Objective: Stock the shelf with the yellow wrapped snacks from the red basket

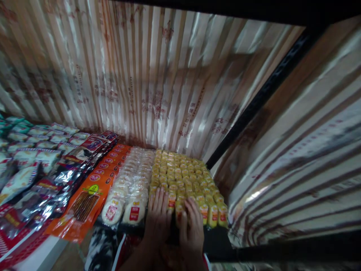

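Note:
Both my hands rest on the front of a block of small yellow snack packets (184, 177) lined up in rows on a shelf. My left hand (158, 220) lies flat with fingers stretched forward over the front-left packets. My right hand (193, 226) lies beside it, fingers extended onto the front row of yellow packets with red labels. Neither hand grips anything. To the left of the yellow block sit rows of clear-wrapped round white cakes (129, 192).
Orange flat packs (93, 195) lie left of the white cakes, then silver and red foil bags (53, 188) and white-green bags (34, 137) farther left. Shiny striped sheeting (152, 75) forms the back and right walls. A black frame bar (262, 98) runs diagonally at right.

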### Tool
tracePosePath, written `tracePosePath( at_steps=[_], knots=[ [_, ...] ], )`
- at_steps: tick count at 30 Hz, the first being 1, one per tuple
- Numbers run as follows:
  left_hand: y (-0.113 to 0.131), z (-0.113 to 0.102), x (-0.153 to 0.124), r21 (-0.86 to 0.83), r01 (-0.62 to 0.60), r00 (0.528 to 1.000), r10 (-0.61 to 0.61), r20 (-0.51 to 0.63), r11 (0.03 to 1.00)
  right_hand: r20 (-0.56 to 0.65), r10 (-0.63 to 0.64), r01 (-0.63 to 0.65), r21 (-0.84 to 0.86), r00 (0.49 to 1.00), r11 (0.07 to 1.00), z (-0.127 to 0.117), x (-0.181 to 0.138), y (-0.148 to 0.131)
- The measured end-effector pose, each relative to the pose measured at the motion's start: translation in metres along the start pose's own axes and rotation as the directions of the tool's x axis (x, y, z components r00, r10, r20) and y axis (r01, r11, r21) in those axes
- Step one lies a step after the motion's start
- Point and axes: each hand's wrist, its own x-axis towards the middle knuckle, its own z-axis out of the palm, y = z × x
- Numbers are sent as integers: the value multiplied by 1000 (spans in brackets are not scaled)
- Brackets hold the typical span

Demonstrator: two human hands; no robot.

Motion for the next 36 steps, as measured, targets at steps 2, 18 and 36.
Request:
tracePosePath(
  at_steps=[2,18,36],
  knots=[
    [-1,1,-2,-11,-18,999,18,30,1000,-44,41,-45,-89,998,995,-6,-26,6],
    [-4,-14,-6,-122,-7,995,18,94,993,-105,335,-351,-246,936,903,13,-37,-2],
    [-9,8,-15,-239,69,998,-67,19,969,-296,385,-477,-369,874,798,48,-2,7]
  ],
)
